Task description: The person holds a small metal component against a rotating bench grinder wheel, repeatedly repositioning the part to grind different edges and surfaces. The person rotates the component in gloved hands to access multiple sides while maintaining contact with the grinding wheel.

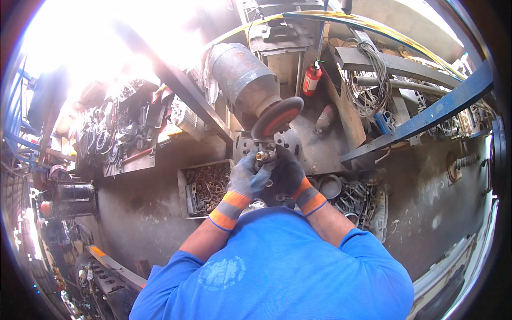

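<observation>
1. Motor (242, 74): big, gray, beyond the grip.
2. Parts box (183, 192): left of the grip.
3. Wheel (277, 118): just beyond the grip.
4. Left hand (245, 173): gloved grip closed on fitting. Right hand (289, 169): alongside, fingertips hidden, can't tell how closed.
5. Metal fitting (262, 156): between both grips; probably stiff, lightish, maybe slippery; best held by its sides, clear of wheel.
</observation>
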Demonstrator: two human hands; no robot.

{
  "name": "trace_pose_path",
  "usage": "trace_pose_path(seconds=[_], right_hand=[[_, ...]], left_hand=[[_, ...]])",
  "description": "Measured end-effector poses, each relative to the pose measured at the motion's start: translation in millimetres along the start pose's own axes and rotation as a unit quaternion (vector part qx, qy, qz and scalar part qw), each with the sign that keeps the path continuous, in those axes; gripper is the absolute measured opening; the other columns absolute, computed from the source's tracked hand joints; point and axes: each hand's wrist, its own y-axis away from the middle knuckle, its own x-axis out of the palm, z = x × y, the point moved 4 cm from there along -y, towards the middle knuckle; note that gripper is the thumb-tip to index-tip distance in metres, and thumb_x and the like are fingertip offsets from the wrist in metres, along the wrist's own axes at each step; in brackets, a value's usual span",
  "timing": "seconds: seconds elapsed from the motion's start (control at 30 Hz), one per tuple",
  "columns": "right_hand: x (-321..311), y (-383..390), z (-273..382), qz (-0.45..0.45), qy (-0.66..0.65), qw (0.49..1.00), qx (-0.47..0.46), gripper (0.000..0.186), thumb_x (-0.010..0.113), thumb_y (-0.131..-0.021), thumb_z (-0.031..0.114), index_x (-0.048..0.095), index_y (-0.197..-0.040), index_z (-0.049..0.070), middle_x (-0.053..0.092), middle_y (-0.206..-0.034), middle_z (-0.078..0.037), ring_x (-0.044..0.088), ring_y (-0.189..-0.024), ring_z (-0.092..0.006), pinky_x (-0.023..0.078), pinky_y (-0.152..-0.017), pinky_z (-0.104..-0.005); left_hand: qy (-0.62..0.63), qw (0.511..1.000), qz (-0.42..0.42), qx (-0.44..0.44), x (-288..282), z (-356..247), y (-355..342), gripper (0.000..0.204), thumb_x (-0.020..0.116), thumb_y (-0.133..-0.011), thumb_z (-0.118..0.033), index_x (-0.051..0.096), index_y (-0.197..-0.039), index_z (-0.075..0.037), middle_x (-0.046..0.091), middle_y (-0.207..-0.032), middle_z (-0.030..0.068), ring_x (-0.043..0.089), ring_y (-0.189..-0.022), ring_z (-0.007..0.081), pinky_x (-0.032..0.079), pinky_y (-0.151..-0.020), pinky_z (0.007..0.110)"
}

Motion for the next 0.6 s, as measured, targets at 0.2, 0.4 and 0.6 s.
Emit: trace_pose_path(seconds=[0.2,0.4,0.6], right_hand=[[14.1,-4.3,-7.8,0.051,0.011,0.998,-0.032,0.03,0.047,-0.099,0.026,0.056,-0.122,0.008,0.063,-0.109,-0.003,0.061,-0.1,-0.0159,0.049,-0.09,-0.0332],[28.6,0.8,-10.3,0.051,0.006,0.999,-0.01,0.03,0.047,-0.099,0.023,0.054,-0.123,0.005,0.061,-0.113,-0.006,0.058,-0.104,-0.0149,0.047,-0.092,-0.0311],[20.6,0.5,-6.3,0.05,-0.047,0.997,0.035,0.031,0.047,-0.099,0.03,0.056,-0.121,0.01,0.063,-0.109,-0.004,0.061,-0.099,-0.0165,0.049,-0.089,-0.0324]], left_hand=[[0.058,0.998,-0.01,0.026,-24.6,-27.8,16.5,0.041,0.063,-0.088,-0.009,0.056,-0.129,-0.009,0.067,-0.099,0.001,0.06,-0.073,0.0062,0.051,-0.055,0.022],[0.064,0.995,-0.024,0.071,-33.2,-34.7,28.6,0.045,0.063,-0.087,-0.003,0.051,-0.131,0.001,0.066,-0.11,0.0057,0.061,-0.098,0.0109,0.05,-0.084,0.026],[0.106,0.994,0.005,0.037,-23.1,-30.2,18.9,0.038,0.062,-0.087,-0.003,0.057,-0.125,-0.001,0.066,-0.11,0.0055,0.061,-0.098,0.0104,0.05,-0.085,0.026]])
